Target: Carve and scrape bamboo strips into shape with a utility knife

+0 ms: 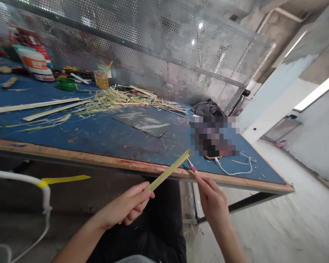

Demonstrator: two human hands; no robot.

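Observation:
My left hand (128, 208) is closed around the lower end of a yellow-green bamboo strip (170, 170), which slants up to the right over the table's front edge. My right hand (212, 199) pinches a small pink-handled blade (191, 166). The blade's tip meets the upper end of the strip. Both hands are held in front of the blue work table (104, 135), above my dark-clothed lap.
On the table lie long bamboo slats (35, 105), a heap of bamboo shavings (117, 98), a dark sheet (142, 122), a yellow jar (102, 79), green tape rolls (67, 84), a white cable (235, 170) and dark cloth (208, 107). A perforated metal screen (159, 51) backs it. A white tube (30, 180) curves at the left.

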